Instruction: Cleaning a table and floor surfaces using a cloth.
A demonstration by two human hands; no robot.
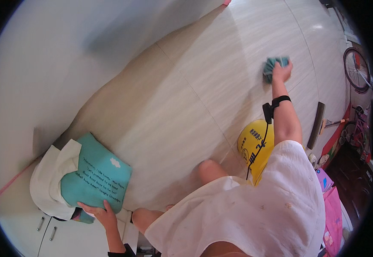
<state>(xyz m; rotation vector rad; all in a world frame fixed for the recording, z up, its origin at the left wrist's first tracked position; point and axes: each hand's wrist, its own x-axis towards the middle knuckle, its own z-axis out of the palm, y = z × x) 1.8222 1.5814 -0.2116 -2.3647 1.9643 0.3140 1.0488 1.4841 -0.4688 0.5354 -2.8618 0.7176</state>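
My right hand (282, 70) is closed around a bunched teal cloth (270, 69), pressed to the pale tiled floor (186, 106). The cloth and fingers are slightly blurred. A black strap (281, 100) with a small device and cable is on my right forearm. At lower left, my left hand (102, 214) lies with fingers spread over the lower edge of a teal cushion (101, 170) that bears writing and a small white cloud. Whether those fingers grip it I cannot tell. White fabric (50, 183) drapes over the cushion's left part.
A yellow object (250, 144) bearing writing stands beside my knee, partly hidden by my sleeve. To the right are a flat-headed broom or mop (316, 125), a bicycle wheel (356, 70), a pink bicycle (359, 128), shoes (318, 159) and a pink bag (332, 221). White cabinet doors (67, 237) are at lower left.
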